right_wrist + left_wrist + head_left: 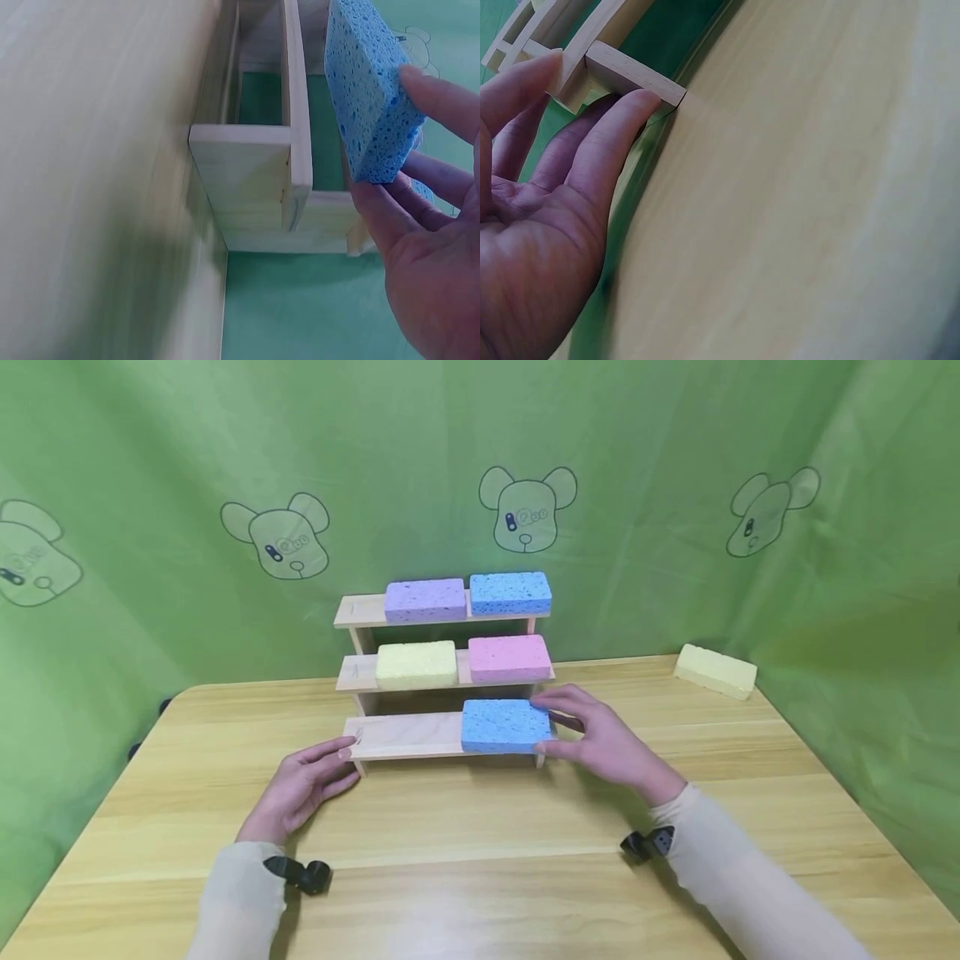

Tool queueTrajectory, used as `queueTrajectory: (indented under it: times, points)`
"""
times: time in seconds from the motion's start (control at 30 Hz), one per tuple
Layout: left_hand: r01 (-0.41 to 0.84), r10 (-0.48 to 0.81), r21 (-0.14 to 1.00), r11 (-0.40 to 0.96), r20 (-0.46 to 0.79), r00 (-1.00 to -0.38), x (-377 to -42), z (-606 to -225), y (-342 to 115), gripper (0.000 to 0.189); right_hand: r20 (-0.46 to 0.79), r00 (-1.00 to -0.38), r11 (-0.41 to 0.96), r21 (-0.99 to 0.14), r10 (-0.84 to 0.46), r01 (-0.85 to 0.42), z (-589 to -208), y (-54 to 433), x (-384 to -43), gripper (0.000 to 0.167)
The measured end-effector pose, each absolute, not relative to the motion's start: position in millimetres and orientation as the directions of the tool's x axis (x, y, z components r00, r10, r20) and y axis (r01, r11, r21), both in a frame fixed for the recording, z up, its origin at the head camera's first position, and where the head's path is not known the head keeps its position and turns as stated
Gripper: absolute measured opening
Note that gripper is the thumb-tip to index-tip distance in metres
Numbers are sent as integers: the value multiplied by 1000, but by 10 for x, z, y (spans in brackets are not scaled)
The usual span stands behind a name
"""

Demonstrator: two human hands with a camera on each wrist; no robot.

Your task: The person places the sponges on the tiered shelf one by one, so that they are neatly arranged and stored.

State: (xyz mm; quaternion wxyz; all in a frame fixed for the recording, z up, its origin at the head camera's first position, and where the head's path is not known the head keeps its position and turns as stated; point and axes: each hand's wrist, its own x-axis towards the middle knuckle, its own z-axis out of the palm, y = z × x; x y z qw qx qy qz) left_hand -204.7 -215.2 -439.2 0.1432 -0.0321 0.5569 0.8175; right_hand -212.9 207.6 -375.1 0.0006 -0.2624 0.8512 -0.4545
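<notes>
So your right hand (pixel 600 739) has the blue sponge (pixel 506 725) pinched at its right end, thumb on the near side and fingers on the far side. It's over the right part of the bottom tier (pixel 408 732) of the stand, and the right wrist view shows a slim gap between sponge and board, so you're holding it just above the wood. Seen from your head, its front lines up close to that tier's front edge. Room-wise, the tier runs on leftward from the sponge to its left end

Your left hand (pixel 303 785) is gripping that left end, fingertips at the front corner and thumb down by the leg

Up top, the purple sponge (pixel 425 600) and second blue sponge (pixel 511 593) sit side by side with a narrow gap. Middle tier has the pale yellow sponge (pixel 416 665) and the pink sponge (pixel 510 657), also close together. Both rows leave some board at the left end

The stand is near the middle of the counter's (pixel 465 860) far edge, with a wide stretch of wood between your forearms. A loose yellow sponge (pixel 716 671) lies at the far right corner, well apart from your right hand and right by the green curtain (pixel 420 460)
</notes>
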Motion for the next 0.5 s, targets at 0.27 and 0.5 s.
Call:
queueTrajectory:
  times: [0.27,0.5]
  points:
    - [-270,199,901,-338,-212,-957,-2062,-4399,-2148,24,239,-861,401,-807,-448,-433,-3778,1940,-2167,62]
    - [-278,204,898,-341,-218,-954,-2061,-4418,-2161,21,229,-863,485,-749,-449,-451,-3814,1786,-2191,62]
